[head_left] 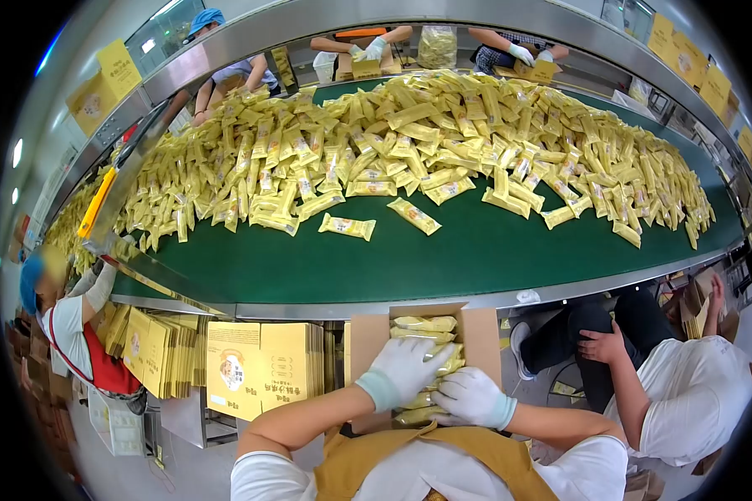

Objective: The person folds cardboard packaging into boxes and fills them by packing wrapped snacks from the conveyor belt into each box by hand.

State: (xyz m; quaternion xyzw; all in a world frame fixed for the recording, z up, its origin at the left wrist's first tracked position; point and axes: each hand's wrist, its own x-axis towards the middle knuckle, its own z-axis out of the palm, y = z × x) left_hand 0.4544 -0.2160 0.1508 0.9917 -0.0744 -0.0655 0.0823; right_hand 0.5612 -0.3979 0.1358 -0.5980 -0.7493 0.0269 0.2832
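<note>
An open cardboard box (481, 338) stands in front of me below the belt's edge, with several yellow packets (424, 324) lying in a row inside it. My left hand (405, 370), in a white glove, rests over the packets from the left with its fingers spread. On the right side of the box, my right hand (474, 397), also gloved, lies on the packets nearer to me, its fingers bent; the fingertips are partly hidden. Beyond the box, a large heap of yellow packets (443, 125) covers the far part of the green belt (326, 267).
Folded yellow cartons (263, 367) stand left of the box. A metal rail (376, 307) runs along the belt's near edge. A person in a red apron (109, 355) stands at the left, another person sits at the right (685, 397), and several work across the belt.
</note>
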